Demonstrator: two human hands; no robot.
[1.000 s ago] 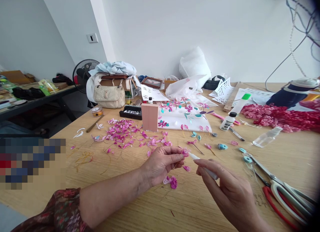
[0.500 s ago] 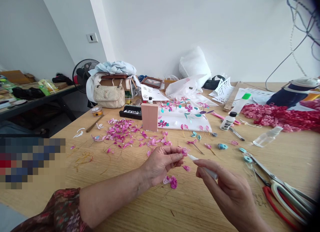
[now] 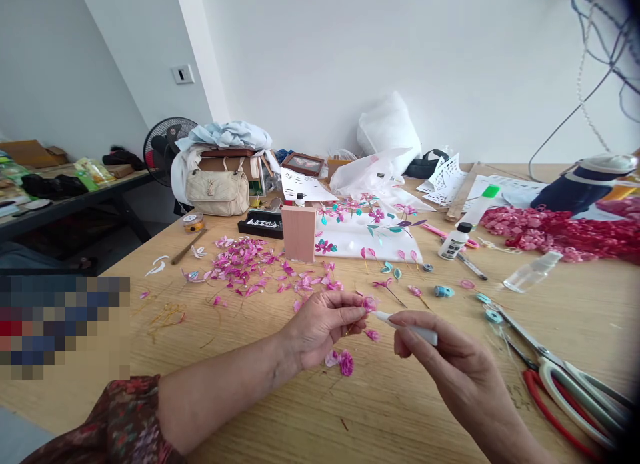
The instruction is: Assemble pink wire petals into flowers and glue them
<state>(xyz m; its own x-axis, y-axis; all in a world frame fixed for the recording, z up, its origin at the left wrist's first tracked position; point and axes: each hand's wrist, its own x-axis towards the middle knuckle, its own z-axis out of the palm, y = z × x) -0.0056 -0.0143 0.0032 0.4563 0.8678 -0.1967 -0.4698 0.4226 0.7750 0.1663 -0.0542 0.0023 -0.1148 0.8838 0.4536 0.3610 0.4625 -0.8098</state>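
My left hand (image 3: 320, 327) pinches a small pink paper flower (image 3: 369, 304) just above the wooden table (image 3: 225, 357). My right hand (image 3: 450, 371) is closed around a thin white tool (image 3: 406, 326), whose tip touches the flower. Under my hands lie two loose pink flowers (image 3: 343, 361). A scatter of pink petals (image 3: 250, 267) is spread beyond my left hand.
Scissors (image 3: 555, 367) with red and white handles lie at the right. A white board with pink flowers and teal leaves (image 3: 367, 241), a pink block (image 3: 299, 233), a glue bottle (image 3: 454, 241), a clear bottle (image 3: 533, 272), red paper pieces (image 3: 565, 231) and a beige bag (image 3: 217, 192) stand farther back.
My right hand has risen a little, and the white tool now lies flatter against the flower. My left hand holds still.
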